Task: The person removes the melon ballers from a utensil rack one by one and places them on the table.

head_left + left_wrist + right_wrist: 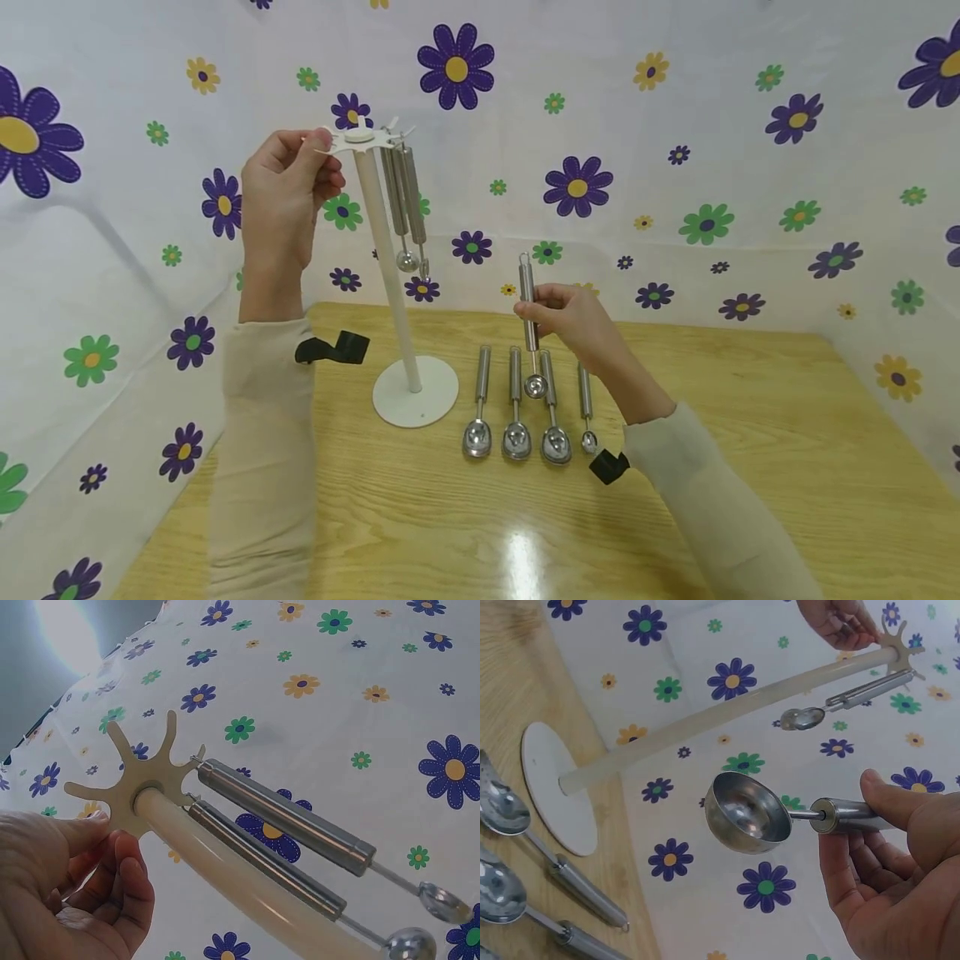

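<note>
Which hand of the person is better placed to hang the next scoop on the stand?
Probably the right hand: it holds a scoop by the handle, bowl downward, in the air. The left hand pinches the stand at its top and holds no scoop.

Overhead glare, probably a lamp

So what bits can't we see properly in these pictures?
Head view: the upper end of the rightmost scoop's handle, behind the right grip.
Left wrist view: the pinched part of the stand's top, hidden by the left grip.
Left wrist view: the stand's base, cut off by the bottom edge.
Right wrist view: the far end of the held scoop's handle, hidden by the right grip.
</note>
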The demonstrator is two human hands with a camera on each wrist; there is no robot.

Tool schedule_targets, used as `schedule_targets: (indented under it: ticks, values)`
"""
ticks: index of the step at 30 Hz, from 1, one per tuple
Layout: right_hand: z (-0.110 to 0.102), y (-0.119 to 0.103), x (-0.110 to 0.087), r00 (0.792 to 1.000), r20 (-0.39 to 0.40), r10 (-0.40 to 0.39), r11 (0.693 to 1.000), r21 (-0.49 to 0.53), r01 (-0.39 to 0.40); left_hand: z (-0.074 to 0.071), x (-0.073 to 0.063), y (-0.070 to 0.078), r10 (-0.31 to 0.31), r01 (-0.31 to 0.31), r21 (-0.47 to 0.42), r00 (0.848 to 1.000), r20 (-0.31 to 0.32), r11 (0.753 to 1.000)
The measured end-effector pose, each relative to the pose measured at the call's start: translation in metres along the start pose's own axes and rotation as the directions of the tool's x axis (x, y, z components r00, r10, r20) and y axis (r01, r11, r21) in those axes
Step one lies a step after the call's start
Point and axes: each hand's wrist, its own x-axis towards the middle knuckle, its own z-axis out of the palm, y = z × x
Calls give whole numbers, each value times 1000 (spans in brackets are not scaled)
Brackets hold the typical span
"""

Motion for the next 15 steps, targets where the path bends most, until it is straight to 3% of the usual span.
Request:
schedule_targets:
  ticks: [10, 15]
  values:
    - [5, 39, -14, 998, 23, 53, 999, 5, -53, -1, 0, -2, 9, -9, -8, 1000, 6, 1000]
    - [9, 48, -21, 996, 47, 76, 997, 31, -77, 0, -1, -1, 11, -11, -9, 1000, 3, 1000]
